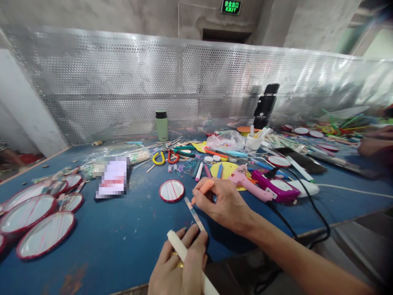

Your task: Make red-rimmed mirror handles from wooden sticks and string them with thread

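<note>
My right hand (222,203) is closed on an orange marker (203,190), its tip resting on a thin flat stick (194,213). My left hand (181,266), near the table's front edge, is wrapped round a white cylinder (184,254) and pinches the near end of that stick. Just beyond the stick's far end a small round red-rimmed disc (172,190) lies on the blue table (123,237).
Several larger red-rimmed discs (37,221) lie at the left. A pink glue gun (248,184), a purple device (276,186) with a black cable, scissors (167,157), markers and clips clutter the middle. A green bottle (162,125) stands by the perforated metal screen. Another person's hand (373,145) rests at right.
</note>
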`<state>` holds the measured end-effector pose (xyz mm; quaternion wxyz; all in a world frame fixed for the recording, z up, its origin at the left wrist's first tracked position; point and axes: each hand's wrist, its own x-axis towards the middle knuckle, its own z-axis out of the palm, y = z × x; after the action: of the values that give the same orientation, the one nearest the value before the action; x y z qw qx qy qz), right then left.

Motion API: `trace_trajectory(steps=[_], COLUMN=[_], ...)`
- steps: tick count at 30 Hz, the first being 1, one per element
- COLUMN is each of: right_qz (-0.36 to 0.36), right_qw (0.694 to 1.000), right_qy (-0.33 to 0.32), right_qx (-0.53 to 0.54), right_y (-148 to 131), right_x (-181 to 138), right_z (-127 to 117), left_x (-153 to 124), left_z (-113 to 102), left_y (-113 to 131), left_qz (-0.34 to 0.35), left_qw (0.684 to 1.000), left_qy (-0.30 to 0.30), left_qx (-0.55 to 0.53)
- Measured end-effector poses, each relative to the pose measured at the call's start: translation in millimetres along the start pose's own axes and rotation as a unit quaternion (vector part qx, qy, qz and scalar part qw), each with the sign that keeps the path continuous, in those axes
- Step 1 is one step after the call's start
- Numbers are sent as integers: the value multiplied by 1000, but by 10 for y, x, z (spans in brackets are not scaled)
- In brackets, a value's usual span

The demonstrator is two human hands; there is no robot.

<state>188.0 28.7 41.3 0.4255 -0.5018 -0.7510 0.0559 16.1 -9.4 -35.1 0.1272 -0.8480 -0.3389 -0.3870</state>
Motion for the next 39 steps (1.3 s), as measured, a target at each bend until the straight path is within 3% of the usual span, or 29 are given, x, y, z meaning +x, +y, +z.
trace_trajectory(steps=[22,39], right_qz=[-1,9], right_qw=[1000,1000], right_qy=[0,2], right_qx=[1,-1], right_y=[35,35], right_x=[16,12], right_z=[19,16], left_x=[25,0], left_z=[-42,-8], left_y=[-33,-8], left_qz=[43,18], left_qw=[998,999], left_qy=[-36,-28], left_qx=[40,17])
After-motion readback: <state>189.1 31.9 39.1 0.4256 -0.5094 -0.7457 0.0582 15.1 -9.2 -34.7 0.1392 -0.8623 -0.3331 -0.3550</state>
